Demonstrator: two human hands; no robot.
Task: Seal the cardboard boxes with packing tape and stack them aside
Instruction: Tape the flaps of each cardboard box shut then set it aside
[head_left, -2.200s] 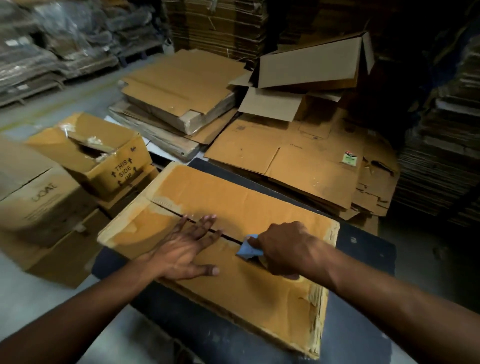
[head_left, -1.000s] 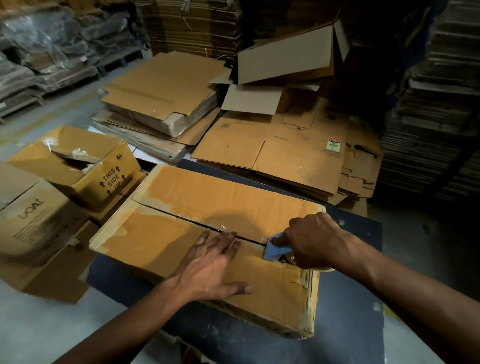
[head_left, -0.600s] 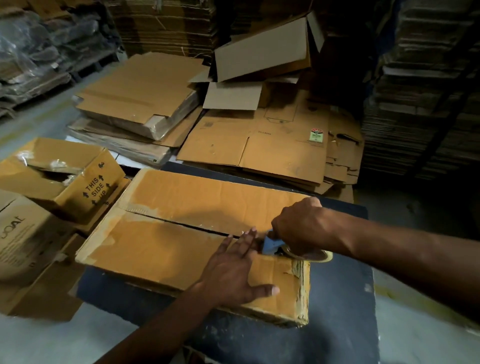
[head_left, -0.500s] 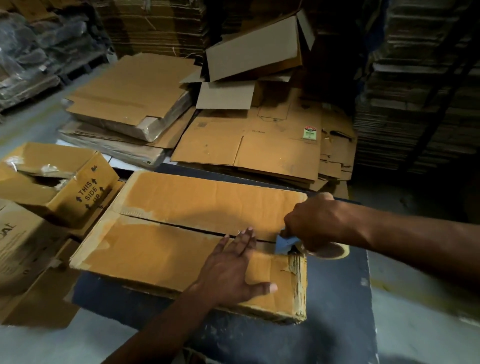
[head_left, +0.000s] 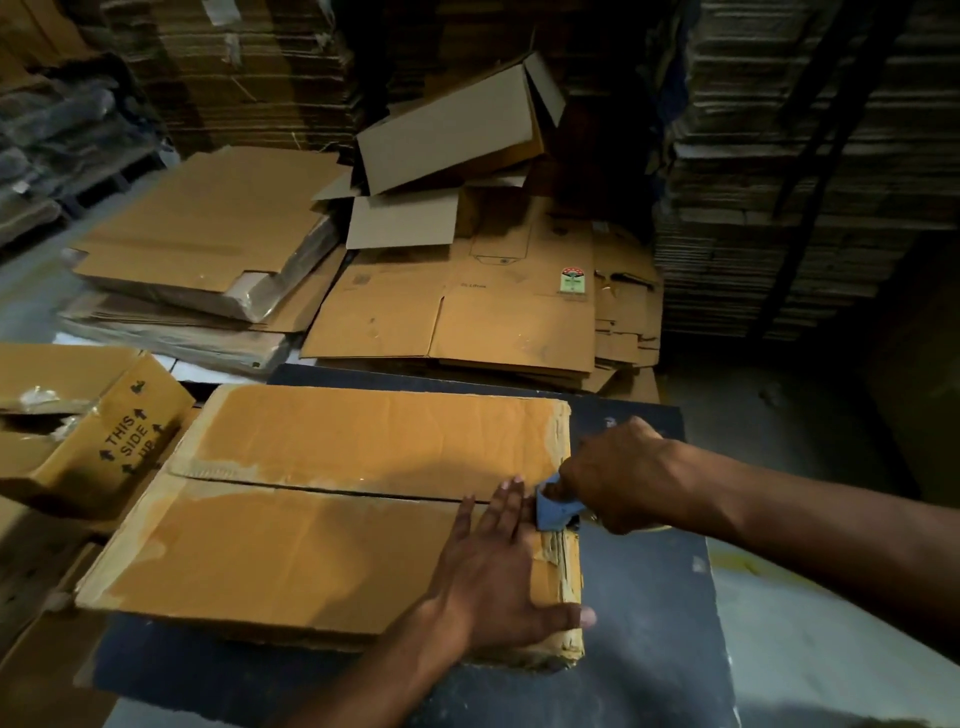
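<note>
While the left hand lies flat, fingers straight, on the cardboard box, its seam running left-right, the right hand grips a blue tape dispenser at its right end.

Bare dark mat lay open right of and in front of the cardboard box. On the left, a "THIS SIDE UP" carton crowded close against the box. Beyond it, flattened cardboard stacks and a tilted open carton blocked the far side.
</note>
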